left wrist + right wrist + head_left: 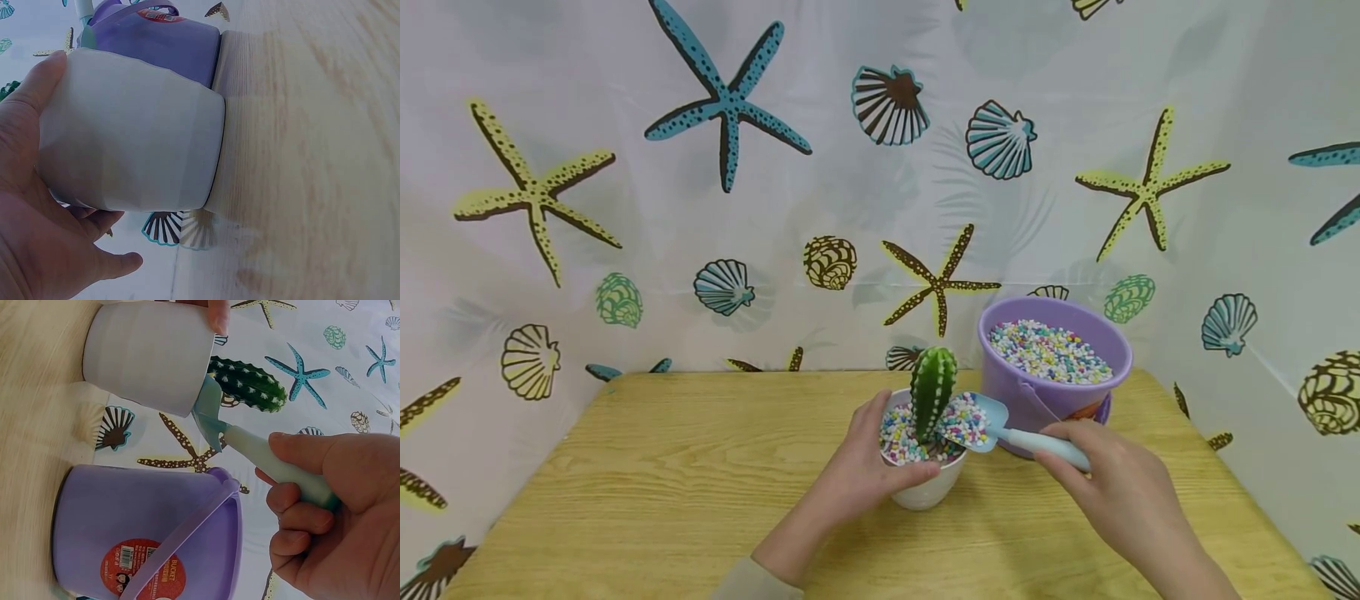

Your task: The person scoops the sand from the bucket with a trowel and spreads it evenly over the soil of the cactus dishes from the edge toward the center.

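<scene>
My left hand [857, 479] grips the white pot [925, 487] at desk centre; my right hand [1120, 492] holds the pebble-laden scoop [981, 423] at the cactus's [932, 390] three o'clock. Best tipped slowly.

The left hand [857, 467] curled around the near left side of a white pot [925, 487] that stood on the wooden surface [662, 467]. A green cactus [933, 392] rose upright from the pot, ringed by coloured pebbles [898, 437]. The right hand [1112, 483] held the pale blue handle of a small scoop [992, 425], whose pebble-laden blade lay over the pot's right rim. Just behind, to the right, a purple bucket [1052, 375] held more pebbles. A seashell-printed curtain [700, 208] hung at the far side.
</scene>
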Motion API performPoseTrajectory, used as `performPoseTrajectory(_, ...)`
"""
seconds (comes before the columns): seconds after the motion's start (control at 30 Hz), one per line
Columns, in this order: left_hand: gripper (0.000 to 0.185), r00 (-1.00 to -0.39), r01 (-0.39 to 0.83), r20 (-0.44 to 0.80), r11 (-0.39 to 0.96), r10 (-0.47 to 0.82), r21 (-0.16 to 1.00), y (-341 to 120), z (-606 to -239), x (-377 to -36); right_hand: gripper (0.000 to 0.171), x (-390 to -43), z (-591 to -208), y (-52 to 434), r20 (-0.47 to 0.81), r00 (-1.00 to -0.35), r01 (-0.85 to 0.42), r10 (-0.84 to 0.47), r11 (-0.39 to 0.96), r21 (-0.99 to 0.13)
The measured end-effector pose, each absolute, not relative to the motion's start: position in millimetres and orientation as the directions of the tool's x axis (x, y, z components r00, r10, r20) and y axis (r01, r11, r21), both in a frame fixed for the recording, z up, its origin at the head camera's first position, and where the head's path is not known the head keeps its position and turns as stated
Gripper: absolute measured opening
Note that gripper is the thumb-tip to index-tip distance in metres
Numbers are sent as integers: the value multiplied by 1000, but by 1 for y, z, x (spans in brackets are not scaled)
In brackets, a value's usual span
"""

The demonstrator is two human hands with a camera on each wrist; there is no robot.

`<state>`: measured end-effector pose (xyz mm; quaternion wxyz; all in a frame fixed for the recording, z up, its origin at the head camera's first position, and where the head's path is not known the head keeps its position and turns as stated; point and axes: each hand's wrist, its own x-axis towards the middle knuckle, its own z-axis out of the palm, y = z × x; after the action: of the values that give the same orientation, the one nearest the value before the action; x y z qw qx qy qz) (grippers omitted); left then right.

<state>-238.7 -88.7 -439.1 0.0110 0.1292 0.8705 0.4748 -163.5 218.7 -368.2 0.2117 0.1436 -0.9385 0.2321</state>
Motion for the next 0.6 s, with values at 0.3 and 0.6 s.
performPoseTrajectory(0.3,130,-966,222,113,515,234,828,-89,-438,-239,11,-166,-366,215,482,-854,-385,-194,859,-337)
performPoseTrajectory(0.6,129,-966,223,115,523,231,823,-88,-438,-238,13,-165,-365,216,512,-835,-393,-200,868,-302)
